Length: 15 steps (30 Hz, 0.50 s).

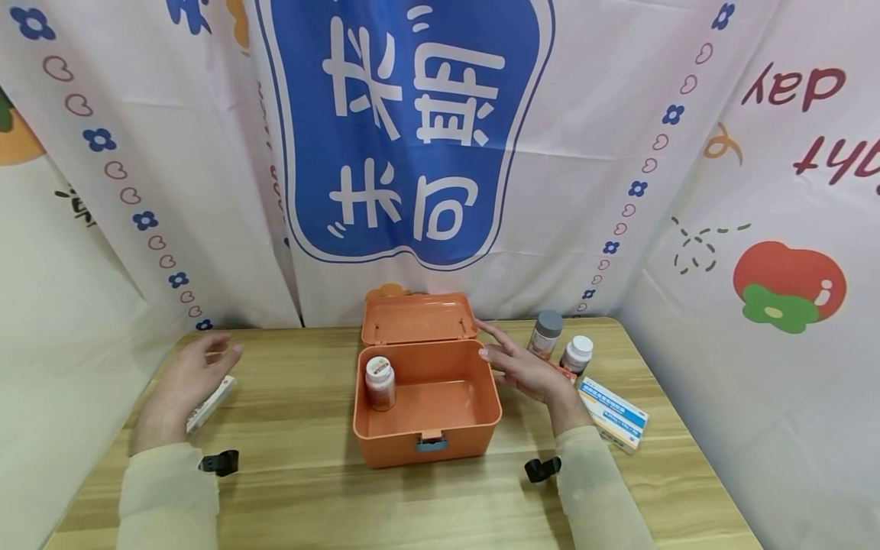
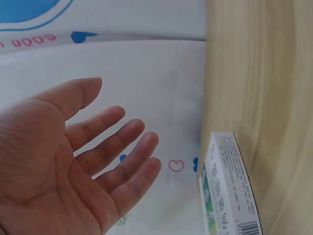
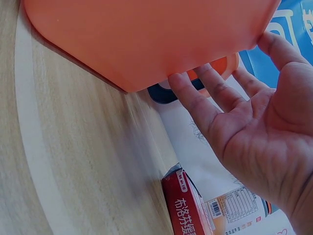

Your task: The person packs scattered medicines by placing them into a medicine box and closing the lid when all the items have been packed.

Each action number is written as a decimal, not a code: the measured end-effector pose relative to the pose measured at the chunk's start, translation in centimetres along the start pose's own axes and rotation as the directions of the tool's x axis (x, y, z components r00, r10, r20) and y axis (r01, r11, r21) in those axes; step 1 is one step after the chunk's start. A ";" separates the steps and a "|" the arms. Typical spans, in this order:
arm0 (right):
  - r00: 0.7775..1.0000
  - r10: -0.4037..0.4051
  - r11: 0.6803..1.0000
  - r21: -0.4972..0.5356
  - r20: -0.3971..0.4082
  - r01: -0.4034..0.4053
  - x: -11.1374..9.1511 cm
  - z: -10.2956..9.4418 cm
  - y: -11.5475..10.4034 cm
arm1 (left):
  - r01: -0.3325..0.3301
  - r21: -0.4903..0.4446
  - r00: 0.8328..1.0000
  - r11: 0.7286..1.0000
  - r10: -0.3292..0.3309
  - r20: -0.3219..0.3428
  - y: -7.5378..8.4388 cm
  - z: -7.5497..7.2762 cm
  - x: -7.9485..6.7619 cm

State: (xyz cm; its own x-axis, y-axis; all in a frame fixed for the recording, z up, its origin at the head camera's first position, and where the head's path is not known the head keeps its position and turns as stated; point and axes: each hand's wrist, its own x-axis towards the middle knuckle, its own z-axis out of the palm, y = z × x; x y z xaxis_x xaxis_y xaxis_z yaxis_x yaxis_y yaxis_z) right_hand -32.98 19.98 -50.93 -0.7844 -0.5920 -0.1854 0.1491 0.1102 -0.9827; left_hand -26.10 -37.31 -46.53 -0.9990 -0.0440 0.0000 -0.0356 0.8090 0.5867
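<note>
The orange box [image 1: 388, 452] stands upright at mid-table, its hinged lid [image 1: 419, 321] tilted back and 1 white bottle [image 1: 381, 388] upright inside, near the left wall. The right hand [image 1: 525, 370] touches the box's right side with fingers extended and spread, enclosing nothing. The left hand [image 1: 195, 372] is held above the table [image 1: 289, 489] with thumb and fingers well apart, holding nothing; the white carton [image 1: 211, 403] lies near it. The step in hand appears to be steadying or adjusting the box. For a good result, apply light, level pressure low on the wall, since a push at the rim could tip the bottle. Keep fingers off the hinge side. Maintain clearance at the right wrist: the red carton [image 3: 181, 203], 2 capped bottles [image 1: 545, 336] and blue-and-white carton [image 1: 613, 412] lie close to that arm.
</note>
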 end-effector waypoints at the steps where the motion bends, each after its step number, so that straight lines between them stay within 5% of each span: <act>1: 1.000 -0.001 1.000 0.001 0.001 0.001 0.0 0.0 0.0 | 0.003 0.005 1.000 1.000 -0.003 -0.005 -0.3 0.0 0.0; 15: 1.000 -0.008 1.000 0.012 0.013 0.008 -0.1 0.1 -0.1 | 0.115 0.072 0.992 0.991 -0.118 0.036 -2.5 -0.8 -0.8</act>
State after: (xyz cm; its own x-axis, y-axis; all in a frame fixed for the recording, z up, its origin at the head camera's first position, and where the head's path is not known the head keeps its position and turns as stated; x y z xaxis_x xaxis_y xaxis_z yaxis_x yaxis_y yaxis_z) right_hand -32.90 19.95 -50.86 -0.7775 -0.6034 -0.1771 0.1498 0.0957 -0.9841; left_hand -25.21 -39.77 -47.33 -0.9881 -0.1179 -0.0987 -0.1523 0.8386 0.5230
